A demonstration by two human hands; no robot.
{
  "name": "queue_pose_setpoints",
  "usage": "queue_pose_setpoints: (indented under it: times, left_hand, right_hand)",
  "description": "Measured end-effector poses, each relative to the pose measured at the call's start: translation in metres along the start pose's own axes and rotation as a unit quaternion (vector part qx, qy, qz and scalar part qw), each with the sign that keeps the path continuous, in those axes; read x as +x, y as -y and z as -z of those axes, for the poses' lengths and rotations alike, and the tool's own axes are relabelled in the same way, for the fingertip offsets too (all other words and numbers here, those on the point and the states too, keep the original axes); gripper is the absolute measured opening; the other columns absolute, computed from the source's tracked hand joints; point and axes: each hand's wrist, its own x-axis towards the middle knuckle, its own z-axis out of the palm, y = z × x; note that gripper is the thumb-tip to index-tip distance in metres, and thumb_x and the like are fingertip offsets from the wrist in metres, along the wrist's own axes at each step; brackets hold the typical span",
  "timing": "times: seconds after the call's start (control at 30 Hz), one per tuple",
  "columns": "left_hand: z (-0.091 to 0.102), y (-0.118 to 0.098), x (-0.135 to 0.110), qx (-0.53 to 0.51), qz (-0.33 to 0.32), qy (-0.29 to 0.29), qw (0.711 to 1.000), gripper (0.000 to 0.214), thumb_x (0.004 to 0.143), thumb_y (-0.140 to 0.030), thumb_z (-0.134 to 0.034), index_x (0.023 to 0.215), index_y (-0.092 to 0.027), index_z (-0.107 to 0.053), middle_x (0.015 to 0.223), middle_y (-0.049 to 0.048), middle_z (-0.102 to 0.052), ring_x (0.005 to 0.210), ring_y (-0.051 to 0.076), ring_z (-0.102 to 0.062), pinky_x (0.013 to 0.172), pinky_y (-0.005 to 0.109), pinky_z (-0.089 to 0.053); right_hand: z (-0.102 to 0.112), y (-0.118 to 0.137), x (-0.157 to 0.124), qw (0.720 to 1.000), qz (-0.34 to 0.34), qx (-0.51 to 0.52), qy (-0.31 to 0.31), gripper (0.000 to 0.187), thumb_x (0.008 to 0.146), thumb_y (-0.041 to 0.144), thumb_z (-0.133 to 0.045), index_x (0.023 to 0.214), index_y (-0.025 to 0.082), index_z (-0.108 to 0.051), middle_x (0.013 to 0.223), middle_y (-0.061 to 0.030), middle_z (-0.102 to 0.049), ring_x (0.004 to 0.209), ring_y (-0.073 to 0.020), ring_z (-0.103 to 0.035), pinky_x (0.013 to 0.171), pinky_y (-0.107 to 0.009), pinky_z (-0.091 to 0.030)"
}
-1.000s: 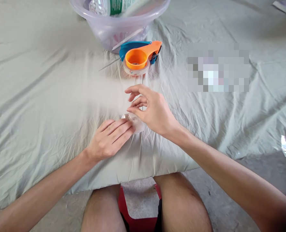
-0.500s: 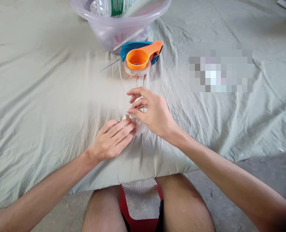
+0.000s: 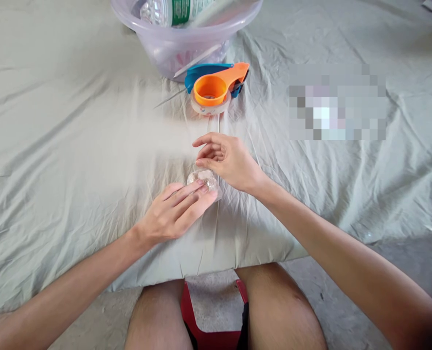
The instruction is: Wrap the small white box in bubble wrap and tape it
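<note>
A small bundle of clear, crinkled plastic (image 3: pixel 206 176) lies on the cloth close to the front edge. What it contains is too unclear to name. My left hand (image 3: pixel 175 211) holds it down, with long fingers laid over its top and left side; the fingers cover part of it. Just behind and above the bundle, my right hand (image 3: pixel 228 160) hovers with its fingers loosely curled. Its thumb and index finger are apart, and I see nothing between them. Beyond the hands rests an orange and blue tape dispenser (image 3: pixel 210 90) with a roll of clear tape (image 3: pixel 210 109) at its front.
A translucent lilac basin (image 3: pixel 187 36) holding a plastic bottle with a green label (image 3: pixel 181 12) stands behind the dispenser. The grey-green cloth (image 3: pixel 73 146) is wrinkled. On the right, a patch (image 3: pixel 336 102) is pixelated. My knees are below the front edge.
My left fingers have shifted slightly right across the plastic bundle, and more of its top shows. My right hand has drawn slightly back from it. The view has shifted a little.
</note>
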Motion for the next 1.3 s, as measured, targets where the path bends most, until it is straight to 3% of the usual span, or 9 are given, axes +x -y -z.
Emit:
queue_pose_setpoints:
  times: [0.27,0.37,0.5,0.7,0.77,0.9,0.97,1.1,1.3]
  left_hand:
    - [0.0,0.002,-0.012,-0.018,-0.012,0.023,1.0,0.031,0.108,-0.002,-0.073,0.134,-0.017,-0.078,0.119,0.0087,-0.091,0.117,0.027,-0.089,0.089,0.036,-0.069]
    - [0.0,0.003,-0.012,-0.012,-0.016,0.024,1.0,0.029,0.107,-0.001,-0.073,0.131,-0.016,-0.079,0.118,0.0093,-0.091,0.117,0.026,-0.089,0.089,0.035,-0.068]
    - [0.001,0.003,-0.007,0.01,-0.025,0.023,0.999,0.021,0.107,-0.001,-0.074,0.119,-0.016,-0.081,0.114,0.0083,-0.092,0.111,0.024,-0.09,0.083,0.034,-0.065]
    - [0.002,0.002,-0.005,0.021,-0.021,0.02,0.999,0.017,0.107,0.0,-0.073,0.112,-0.015,-0.082,0.11,0.0069,-0.092,0.107,0.022,-0.09,0.081,0.033,-0.063]
    - [0.002,0.003,-0.005,0.015,-0.018,0.021,1.0,0.019,0.108,0.0,-0.07,0.115,-0.014,-0.081,0.111,0.0075,-0.092,0.109,0.023,-0.09,0.082,0.034,-0.063]
    - [0.002,0.003,-0.008,0.001,-0.012,0.025,1.0,0.024,0.11,0.0,-0.067,0.127,-0.012,-0.079,0.118,0.0106,-0.091,0.114,0.023,-0.089,0.086,0.034,-0.064]
    - [0.001,0.003,-0.01,-0.013,-0.003,0.023,1.0,0.031,0.11,-0.001,-0.068,0.138,-0.011,-0.076,0.121,0.012,-0.091,0.119,0.024,-0.088,0.09,0.034,-0.064]
    - [-0.002,0.002,-0.014,-0.045,0.02,0.015,0.999,0.044,0.109,-0.003,-0.072,0.151,-0.014,-0.07,0.125,0.0113,-0.09,0.125,0.026,-0.086,0.098,0.037,-0.065]
    - [-0.003,0.0,-0.01,-0.006,0.029,0.004,1.0,0.017,0.106,-0.006,-0.08,0.12,-0.016,-0.079,0.105,0.0045,-0.089,0.101,0.021,-0.085,0.085,0.036,-0.062]
  right_hand:
    - [0.009,-0.007,0.018,0.995,-0.081,0.01,0.064,0.025,0.084,0.001,-0.084,0.095,0.021,-0.074,0.077,0.0009,-0.08,0.077,-0.0188,-0.079,0.07,-0.03,-0.061]
    - [0.011,-0.006,0.022,0.99,-0.093,-0.017,0.102,0.022,0.086,0.001,-0.081,0.084,0.021,-0.071,0.069,0.0017,-0.077,0.067,-0.0162,-0.073,0.064,-0.028,-0.056]
    - [0.014,-0.002,0.023,0.985,-0.065,-0.074,0.14,0.02,0.085,0.003,-0.08,0.076,0.02,-0.072,0.067,0.0029,-0.074,0.063,-0.0128,-0.065,0.061,-0.027,-0.048]
    - [0.022,-0.004,0.034,0.969,-0.007,-0.119,0.217,0.019,0.083,0.006,-0.074,0.071,0.02,-0.075,0.066,0.0045,-0.071,0.064,-0.0119,-0.061,0.067,-0.03,-0.048]
    - [0.024,-0.002,0.035,0.97,0.009,-0.136,0.2,0.018,0.084,0.008,-0.076,0.071,0.02,-0.077,0.069,0.0032,-0.073,0.066,-0.0134,-0.064,0.071,-0.032,-0.051]
    - [0.025,0.011,0.014,0.987,0.077,-0.141,0.009,0.015,0.1,0.024,-0.077,0.088,0.023,-0.086,0.088,-0.0027,-0.083,0.082,-0.0194,-0.072,0.084,-0.039,-0.059]
    - [0.02,0.016,-0.005,0.986,0.099,-0.132,-0.035,0.017,0.105,0.033,-0.076,0.097,0.026,-0.088,0.102,-0.0046,-0.086,0.096,-0.0232,-0.078,0.093,-0.042,-0.063]
    - [0.007,0.011,-0.034,0.992,0.079,-0.101,0.018,0.015,0.103,0.038,-0.077,0.1,0.028,-0.087,0.111,-0.0045,-0.088,0.104,-0.0259,-0.081,0.102,-0.047,-0.066]
    - [0.002,0.0,-0.03,0.997,0.021,-0.054,0.055,0.023,0.1,0.048,-0.079,0.099,0.025,-0.083,0.105,-0.0046,-0.087,0.1,-0.0239,-0.08,0.097,-0.044,-0.067]
